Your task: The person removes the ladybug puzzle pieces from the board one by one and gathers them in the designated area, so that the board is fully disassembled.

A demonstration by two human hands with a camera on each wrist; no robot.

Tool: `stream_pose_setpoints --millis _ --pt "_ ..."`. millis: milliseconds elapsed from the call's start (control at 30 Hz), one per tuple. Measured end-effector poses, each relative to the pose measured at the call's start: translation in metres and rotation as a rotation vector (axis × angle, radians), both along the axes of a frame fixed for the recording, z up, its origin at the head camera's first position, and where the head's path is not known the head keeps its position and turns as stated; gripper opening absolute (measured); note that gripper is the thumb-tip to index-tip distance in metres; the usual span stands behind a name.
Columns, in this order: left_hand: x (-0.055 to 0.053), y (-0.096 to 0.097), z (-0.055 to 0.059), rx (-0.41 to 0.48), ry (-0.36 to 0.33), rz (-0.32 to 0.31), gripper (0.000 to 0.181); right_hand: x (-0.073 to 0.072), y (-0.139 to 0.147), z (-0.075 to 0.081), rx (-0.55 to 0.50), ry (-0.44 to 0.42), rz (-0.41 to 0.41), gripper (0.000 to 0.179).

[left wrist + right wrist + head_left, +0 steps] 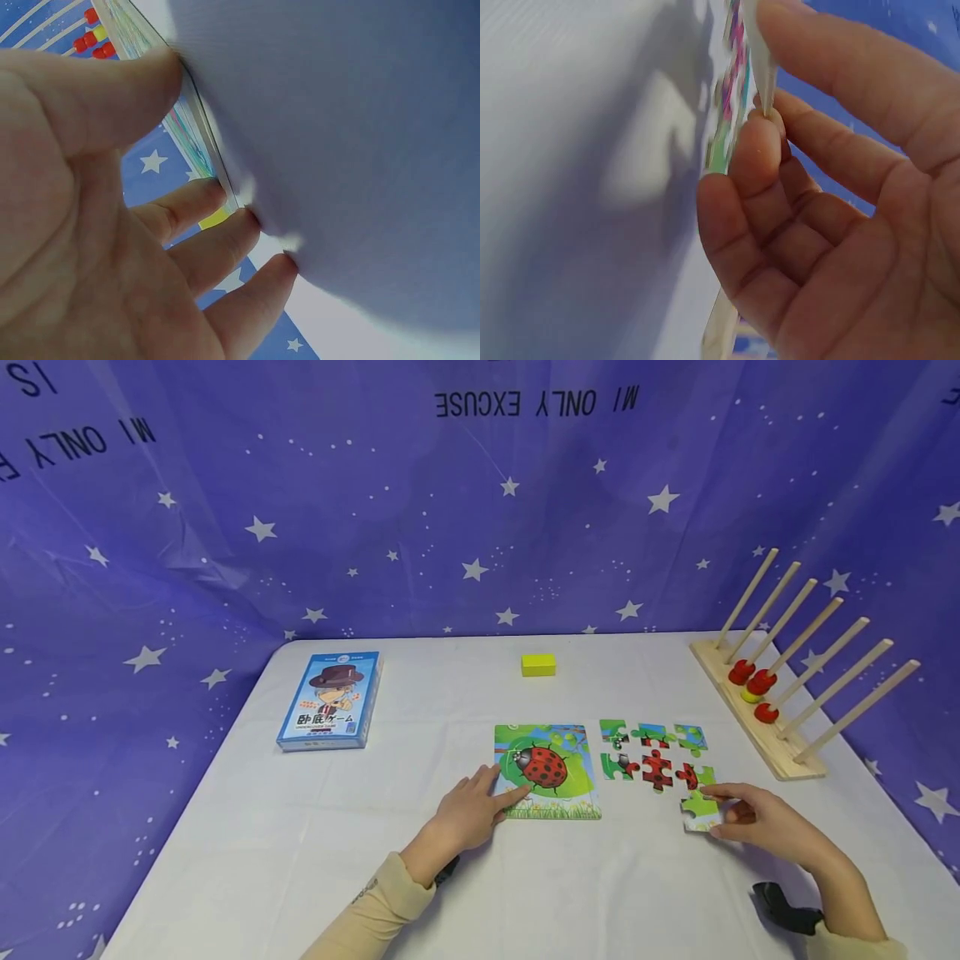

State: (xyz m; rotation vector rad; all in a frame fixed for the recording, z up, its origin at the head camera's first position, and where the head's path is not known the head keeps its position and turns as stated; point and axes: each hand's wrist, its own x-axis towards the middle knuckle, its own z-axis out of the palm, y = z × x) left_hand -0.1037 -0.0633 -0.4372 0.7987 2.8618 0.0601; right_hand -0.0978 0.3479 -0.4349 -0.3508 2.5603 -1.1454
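Observation:
A square ladybug picture board [555, 797] lies flat on the white table. My left hand [468, 810] rests at its left side, with the thumb lying over the lower left part; in the left wrist view the thumb [150, 82] touches the board's edge and the other fingers are spread. To the right, my right hand [765, 822] pinches a green puzzle piece [702, 814] between thumb and fingers, slightly tilted. Just beyond it are two rows of loose pieces, including a red spotted piece [657, 770] and a green-and-blue piece [690, 737]. The right wrist view shows the held piece [762, 64] edge-on.
A blue card-game box [330, 702] lies at the left. A yellow block [538, 666] stands near the table's back edge. At the right is a wooden peg stand [757, 727] with tall pegs and several red and yellow beads. A purple starry cloth [420, 510] hangs behind.

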Motion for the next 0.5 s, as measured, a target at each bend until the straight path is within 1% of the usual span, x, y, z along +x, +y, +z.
stream_pose_setpoints --millis 67,200,367,500 --pt "0.0 0.0 0.001 -0.002 -0.006 0.0 0.046 0.004 0.006 -0.003 0.01 -0.021 -0.005 0.059" --pt "0.001 0.0 0.0 -0.004 -0.013 0.002 0.046 0.009 0.01 -0.008 0.012 -0.02 -0.019 0.059" --pt "0.0 -0.001 -0.001 -0.006 -0.009 0.006 0.048 0.006 0.007 -0.011 0.032 0.032 -0.004 0.056" --pt "-0.001 -0.001 -0.001 0.012 -0.015 -0.005 0.049 0.003 0.0 -0.007 0.076 0.075 -0.016 0.052"
